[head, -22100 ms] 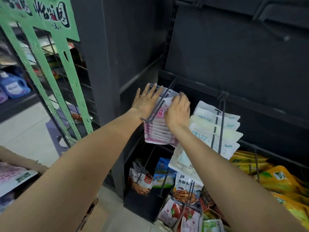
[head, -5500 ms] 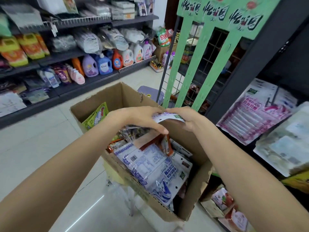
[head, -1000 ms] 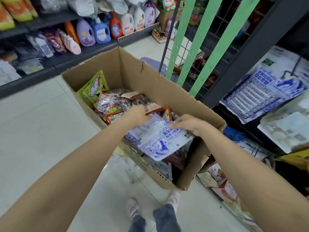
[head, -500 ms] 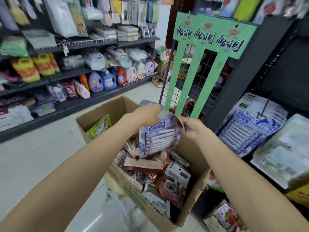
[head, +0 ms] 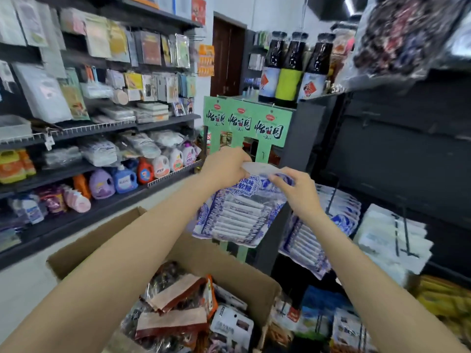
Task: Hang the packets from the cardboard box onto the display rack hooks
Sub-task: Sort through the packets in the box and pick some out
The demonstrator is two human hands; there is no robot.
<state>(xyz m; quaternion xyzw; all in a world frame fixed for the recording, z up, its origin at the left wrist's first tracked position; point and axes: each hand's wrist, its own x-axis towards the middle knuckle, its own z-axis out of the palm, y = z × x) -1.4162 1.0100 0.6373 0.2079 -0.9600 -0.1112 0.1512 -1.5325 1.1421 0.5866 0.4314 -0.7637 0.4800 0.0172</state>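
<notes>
Blur softened most of the view, so little writing could be read. Both hands held one blue-and-white packet (head: 237,212) up above the far corner of the cardboard box (head: 229,261). The left hand (head: 224,166) pinched the packet's top left edge, its fingertips hidden behind the curled white header. The right hand (head: 295,189) pinched the top right edge, thumb in front and fingers curled round the header. Large blue Chinese characters on the packet's front were partly covered by the hands; only the lower ones showed, and I could not read them surely. Below them ran a window showing rows of pale sticks.

Right of the box, on the black display rack (head: 397,149), a stack of matching blue-and-white packets (head: 321,230) hung from a hook (head: 331,197); their upper part was hidden behind the right wrist. Further right of the box hung white packets (head: 390,240), too smeared to identify. Inside the box lay dark packets with brown headers (head: 173,301), cut off by the left forearm. Beyond the box stood a green stand (head: 248,123) with black brush-style characters repeated three times. Left of the box, shelves carried detergent bottles (head: 147,169) with unreadable labels.
</notes>
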